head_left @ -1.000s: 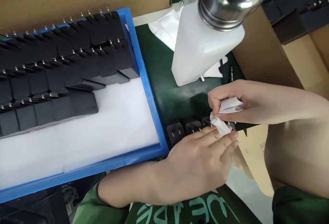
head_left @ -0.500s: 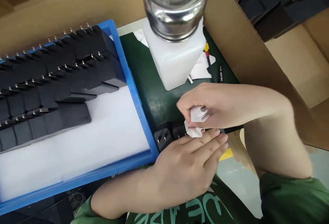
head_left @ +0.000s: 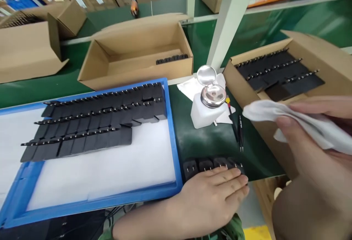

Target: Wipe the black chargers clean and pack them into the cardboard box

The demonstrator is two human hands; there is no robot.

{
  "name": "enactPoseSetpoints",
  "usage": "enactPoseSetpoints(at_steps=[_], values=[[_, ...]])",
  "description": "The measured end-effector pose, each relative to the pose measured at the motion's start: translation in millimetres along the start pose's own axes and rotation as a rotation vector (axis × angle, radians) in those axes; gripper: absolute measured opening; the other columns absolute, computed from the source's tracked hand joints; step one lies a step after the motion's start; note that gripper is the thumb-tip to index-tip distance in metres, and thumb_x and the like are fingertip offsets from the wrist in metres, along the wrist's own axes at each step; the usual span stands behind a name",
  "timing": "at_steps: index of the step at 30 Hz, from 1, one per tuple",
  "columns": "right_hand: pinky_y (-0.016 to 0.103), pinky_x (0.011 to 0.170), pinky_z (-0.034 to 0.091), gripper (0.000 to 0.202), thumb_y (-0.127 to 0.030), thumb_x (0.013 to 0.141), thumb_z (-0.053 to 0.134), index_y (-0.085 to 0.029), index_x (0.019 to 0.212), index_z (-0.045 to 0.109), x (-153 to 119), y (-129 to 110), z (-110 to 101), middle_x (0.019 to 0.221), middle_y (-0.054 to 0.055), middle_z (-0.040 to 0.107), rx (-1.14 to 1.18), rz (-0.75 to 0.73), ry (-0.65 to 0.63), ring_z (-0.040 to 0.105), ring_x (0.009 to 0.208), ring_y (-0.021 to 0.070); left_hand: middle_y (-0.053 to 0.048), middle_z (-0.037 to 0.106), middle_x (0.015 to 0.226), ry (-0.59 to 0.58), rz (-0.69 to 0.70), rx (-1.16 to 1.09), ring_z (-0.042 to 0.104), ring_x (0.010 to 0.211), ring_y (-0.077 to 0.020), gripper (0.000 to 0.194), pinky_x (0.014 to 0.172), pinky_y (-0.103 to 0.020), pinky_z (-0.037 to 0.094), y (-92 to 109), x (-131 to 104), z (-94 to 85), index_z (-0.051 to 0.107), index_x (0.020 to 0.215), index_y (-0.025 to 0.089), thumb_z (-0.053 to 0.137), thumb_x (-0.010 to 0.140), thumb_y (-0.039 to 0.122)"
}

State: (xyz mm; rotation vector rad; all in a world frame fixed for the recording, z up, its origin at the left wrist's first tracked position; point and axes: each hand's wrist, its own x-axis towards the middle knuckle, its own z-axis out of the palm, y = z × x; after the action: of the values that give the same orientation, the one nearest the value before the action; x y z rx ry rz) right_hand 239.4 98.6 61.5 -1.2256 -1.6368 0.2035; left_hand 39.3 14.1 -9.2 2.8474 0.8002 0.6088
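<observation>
Green bench (head_left: 189, 141) lies below my view, with a blue tray (head_left: 172, 144) on the left and a white bottle (head_left: 205, 114) past the row of black plugs (head_left: 190, 168). My right grip (head_left: 321, 163) is closed on a white cloth (head_left: 261, 111), pinched between thumb and fingers, one end jutting past the thumb tip and the rest running back across the hand. My left grip (head_left: 210, 199) is open, palm down, its outstretched fingers across the plugs.

Brightly lit, with the white cloth (head_left: 299, 122) seemingly slightly soft.
</observation>
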Motion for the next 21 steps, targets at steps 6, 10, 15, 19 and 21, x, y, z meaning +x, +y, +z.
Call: enactPoseSetpoints(at_steps=[6, 10, 15, 19, 21], values=[[0.043, 0.092, 0.055, 0.041, -0.006, 0.082, 0.066, -0.029, 0.116, 0.069, 28.9, -31.6, 44.0, 0.122, 0.008, 0.067, -0.102, -0.404, -0.172, 0.065, 0.108, 0.0245, 0.002, 0.065, 0.139, 0.025, -0.005, -0.003, 0.059, 0.131, -0.0121, 0.033, 0.115, -0.026, 0.045, -0.4, 0.2, -2.7, 0.067, 0.128, 0.017, 0.044, 0.105, 0.019], [0.036, 0.090, 0.055, 0.042, -0.002, 0.083, 0.059, -0.026, 0.117, 0.066, 34.1, -32.7, 43.3, 0.119, 0.008, 0.066, -0.137, -0.452, -0.374, 0.065, 0.110, 0.0218, 0.002, 0.065, 0.139, 0.029, -0.008, -0.003, 0.059, 0.131, -0.0128, 0.034, 0.114, -0.026, 0.046, -0.3, 0.3, -2.1, 0.067, 0.129, 0.017, 0.043, 0.105, 0.017], [0.039, 0.089, 0.052, 0.038, -0.007, 0.086, 0.056, -0.030, 0.116, 0.065, 37.3, -39.1, 33.9, 0.118, 0.007, 0.064, -0.245, -0.431, -0.350, 0.063, 0.108, 0.0245, 0.000, 0.065, 0.139, 0.025, -0.007, -0.032, 0.060, 0.131, -0.0147, 0.033, 0.113, -0.028, 0.047, 0.3, 1.0, -0.8, 0.066, 0.129, 0.014, 0.044, 0.105, 0.016], [0.037, 0.091, 0.052, 0.043, -0.005, 0.089, 0.044, -0.029, 0.119, 0.063, 40.6, -43.6, 41.8, 0.118, 0.006, 0.063, -0.235, -0.474, -0.492, 0.063, 0.109, 0.0222, -0.002, 0.065, 0.139, 0.015, -0.014, -0.049, 0.060, 0.131, -0.0151, 0.034, 0.114, -0.028, 0.047, 0.2, 1.3, -1.3, 0.066, 0.129, 0.013, 0.044, 0.104, 0.015], [0.035, 0.090, 0.051, 0.045, -0.004, 0.089, 0.044, -0.030, 0.120, 0.064, 43.1, -42.7, 35.9, 0.119, 0.005, 0.063, -0.221, -0.484, -0.504, 0.064, 0.108, 0.0212, -0.002, 0.066, 0.139, 0.027, -0.017, -0.055, 0.061, 0.130, -0.0148, 0.033, 0.114, -0.028, 0.048, -0.1, 1.3, -1.6, 0.067, 0.128, 0.013, 0.044, 0.104, 0.015]])
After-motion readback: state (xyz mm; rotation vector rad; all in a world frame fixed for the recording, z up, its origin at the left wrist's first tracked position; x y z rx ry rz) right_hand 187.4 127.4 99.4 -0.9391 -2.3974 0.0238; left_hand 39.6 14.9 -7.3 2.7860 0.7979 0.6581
